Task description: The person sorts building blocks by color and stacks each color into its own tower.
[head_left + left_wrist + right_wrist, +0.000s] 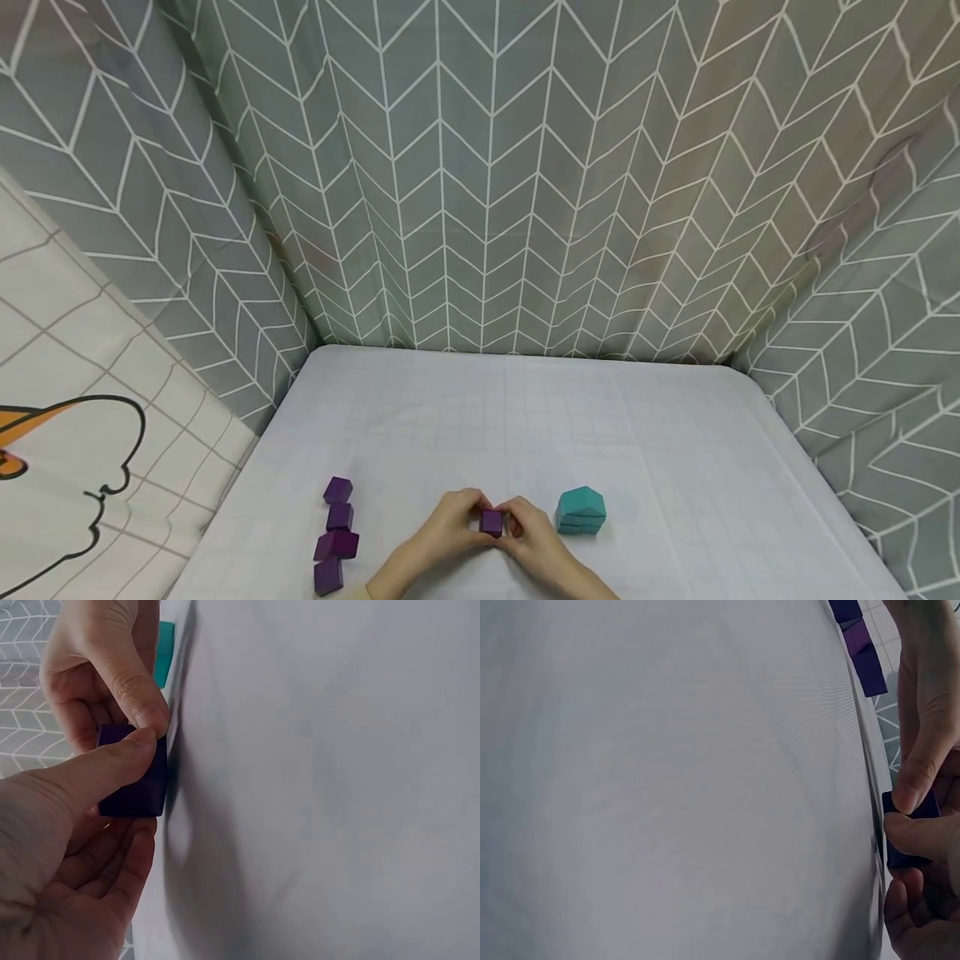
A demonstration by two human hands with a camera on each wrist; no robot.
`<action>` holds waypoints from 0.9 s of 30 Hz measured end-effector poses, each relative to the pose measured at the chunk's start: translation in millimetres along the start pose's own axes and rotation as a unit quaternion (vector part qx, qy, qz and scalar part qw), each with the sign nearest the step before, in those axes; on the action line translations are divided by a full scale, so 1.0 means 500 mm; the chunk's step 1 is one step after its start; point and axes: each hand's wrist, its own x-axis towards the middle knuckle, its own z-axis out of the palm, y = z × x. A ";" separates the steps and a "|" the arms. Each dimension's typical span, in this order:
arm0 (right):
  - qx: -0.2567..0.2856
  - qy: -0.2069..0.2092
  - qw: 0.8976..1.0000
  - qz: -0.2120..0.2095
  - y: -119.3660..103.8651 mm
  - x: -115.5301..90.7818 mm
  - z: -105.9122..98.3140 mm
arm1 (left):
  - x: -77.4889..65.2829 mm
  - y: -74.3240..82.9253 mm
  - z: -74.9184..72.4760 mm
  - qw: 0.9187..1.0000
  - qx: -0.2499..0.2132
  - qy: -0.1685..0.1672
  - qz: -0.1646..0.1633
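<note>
A small purple block (491, 523) is held between both hands near the table's front, in the middle of the head view. My left hand (448, 529) pinches it from the left, thumb on the near face and fingers behind. From the other side my right hand (534, 543) grips the same block. In the left wrist view the two thumbs meet on the face of the block (139, 793), covering its upper part. The right wrist view shows the block's dark lower edge (904, 857) under the thumbs, close to the white cloth.
Several purple blocks (339, 517) lie in an uneven line on the left. Right of the hands stands a teal block stack (581, 510) with a peaked top. A white cloth covers the table (480, 417). Patterned grey curtains (495, 208) hang behind it and along the sides.
</note>
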 end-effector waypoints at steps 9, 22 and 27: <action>0.005 0.022 0.999 -0.048 0.016 -0.015 0.005 | -0.007 -0.002 0.015 1.000 -0.004 0.013 0.014; 0.015 0.048 0.997 -0.066 0.028 -0.012 0.012 | -0.005 -0.002 0.020 0.998 0.019 0.050 0.029; 0.018 0.037 0.998 -0.057 0.031 -0.016 0.012 | -0.011 0.002 0.022 0.999 0.014 0.045 0.015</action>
